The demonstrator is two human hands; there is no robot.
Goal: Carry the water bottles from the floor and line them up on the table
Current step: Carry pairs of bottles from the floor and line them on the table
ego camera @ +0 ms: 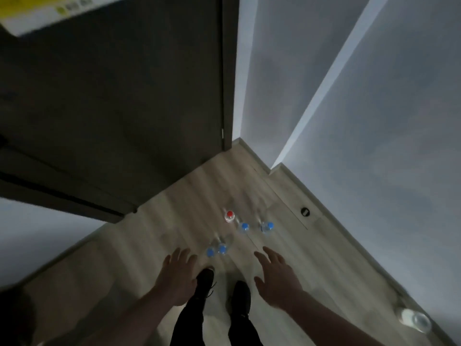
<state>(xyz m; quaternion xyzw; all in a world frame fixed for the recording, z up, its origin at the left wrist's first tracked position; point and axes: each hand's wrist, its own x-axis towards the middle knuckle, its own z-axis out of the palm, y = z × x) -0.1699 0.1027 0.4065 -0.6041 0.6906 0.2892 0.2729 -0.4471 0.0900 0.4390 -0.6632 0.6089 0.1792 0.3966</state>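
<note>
Several clear water bottles stand upright on the light wooden floor, seen from above. One has a red cap (pixel 229 214). Two blue-capped bottles (pixel 245 226) (pixel 267 226) stand to its right, and a pair with blue caps (pixel 216 250) stands closer to me. My left hand (pixel 177 272) hovers with fingers spread just left of the near pair, holding nothing. My right hand (pixel 275 277) is also spread, to the right of that pair, empty. No table is in view.
A dark door (pixel 119 108) fills the upper left. Grey walls with a skirting board (pixel 331 221) run along the right. My two dark shoes (pixel 222 288) stand below the bottles. A clear round container (pixel 415 320) lies by the wall at lower right.
</note>
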